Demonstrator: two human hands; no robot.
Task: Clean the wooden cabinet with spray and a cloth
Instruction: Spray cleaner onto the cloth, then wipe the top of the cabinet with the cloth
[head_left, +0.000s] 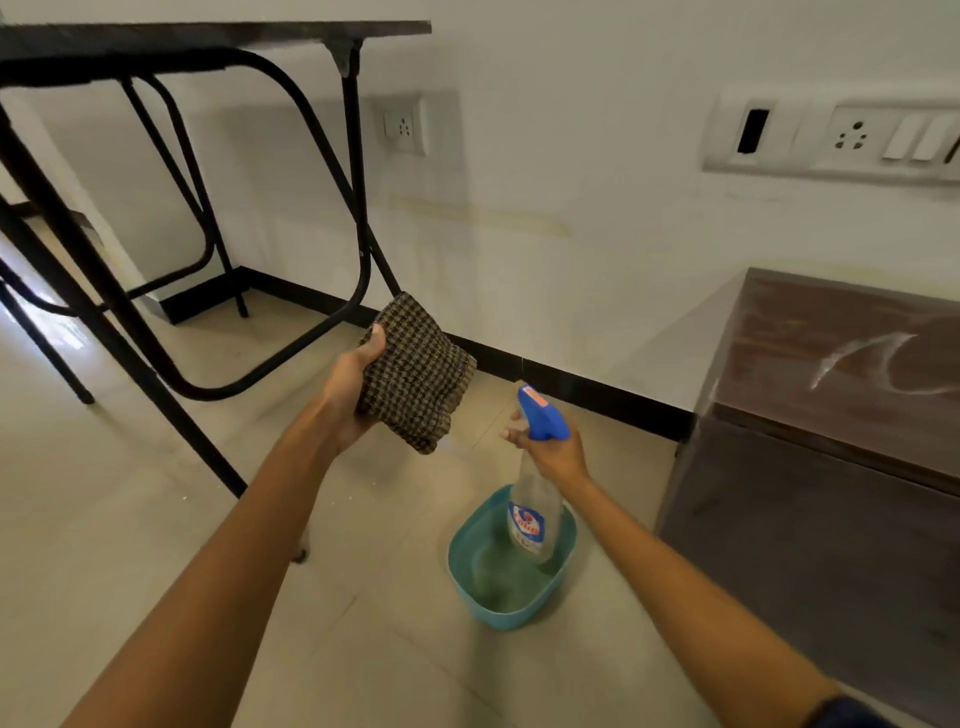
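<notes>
My left hand grips a folded brown checked cloth held up in front of me. To its right, my right hand holds a clear spray bottle by the neck, its blue trigger head pointing toward the cloth. The bottle hangs above a teal plastic basin on the floor. The dark wooden cabinet stands at the right against the wall, with whitish streaks on its top.
A black metal-framed folding table stands at the left, its legs reaching to the tiled floor near my left arm. Wall sockets and a switch panel are on the white wall behind. Open floor lies in front of the basin.
</notes>
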